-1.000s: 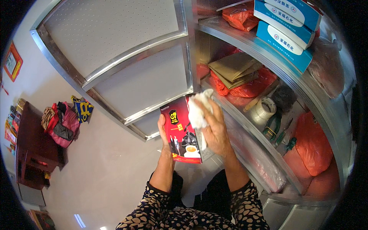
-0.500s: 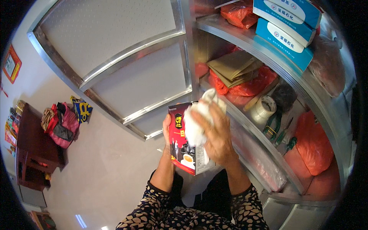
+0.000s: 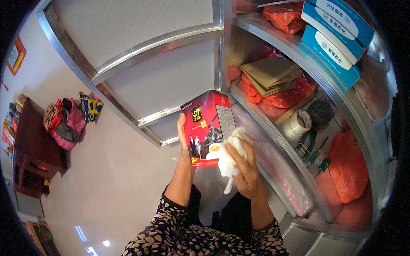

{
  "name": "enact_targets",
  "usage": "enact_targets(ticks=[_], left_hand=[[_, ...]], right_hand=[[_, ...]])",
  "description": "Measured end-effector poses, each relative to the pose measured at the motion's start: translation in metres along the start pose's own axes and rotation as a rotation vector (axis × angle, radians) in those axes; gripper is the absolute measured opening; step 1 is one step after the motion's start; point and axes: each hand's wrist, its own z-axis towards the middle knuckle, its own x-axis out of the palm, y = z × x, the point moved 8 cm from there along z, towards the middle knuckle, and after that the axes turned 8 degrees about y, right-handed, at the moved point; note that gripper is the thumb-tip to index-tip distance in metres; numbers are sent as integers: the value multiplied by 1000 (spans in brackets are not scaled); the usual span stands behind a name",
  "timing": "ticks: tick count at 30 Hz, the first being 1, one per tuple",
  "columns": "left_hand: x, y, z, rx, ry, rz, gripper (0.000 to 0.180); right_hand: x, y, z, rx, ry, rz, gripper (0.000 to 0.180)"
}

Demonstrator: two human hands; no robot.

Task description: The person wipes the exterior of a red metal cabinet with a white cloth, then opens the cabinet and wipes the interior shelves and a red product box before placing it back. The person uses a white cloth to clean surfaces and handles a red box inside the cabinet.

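Note:
A red coffee box [image 3: 204, 141] is held up in front of me, its printed front and one grey side panel showing. My left hand [image 3: 183, 135] grips it along its left edge; most of those fingers are hidden behind the box. Bunched in my right hand [image 3: 245, 168] is a white cloth [image 3: 232, 158], which lies against the lower right corner of the box. One end of the cloth dangles below my fingers.
On the right, a metal-edged cabinet holds blue-and-white boxes [image 3: 331, 51], brown paper bags [image 3: 271, 77], tape rolls [image 3: 295, 123], green-handled tools [image 3: 305, 145] and an orange bag [image 3: 348, 166]. An open cabinet door [image 3: 158, 81] stands ahead. Clothes [image 3: 68, 123] hang by a dark wooden cabinet [image 3: 36, 141] at left.
My right hand has moved the cloth down from the upper front of the box to its lower right corner. The box has been raised slightly and turned, so its top and side show more.

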Motion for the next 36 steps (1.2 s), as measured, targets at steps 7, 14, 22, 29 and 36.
enact_targets(ticks=[7, 14, 22, 29, 36], left_hand=[[-15, -16, 3, 266, -74, 385, 39], [-7, -14, -14, 399, -322, 490, 42], [-21, -29, -23, 475, -401, 504, 39], [-20, -27, -23, 470, -368, 584, 38], [16, -6, -24, 400, -223, 757, 35]], right_hand=[[-27, -6, -27, 83, -162, -12, 44], [6, -22, 32, 200, -321, -731, 61], [57, 10, 13, 73, -208, -606, 40], [42, 16, 25, -37, -118, -585, 36], [1, -22, 69, 83, -240, -663, 40]])
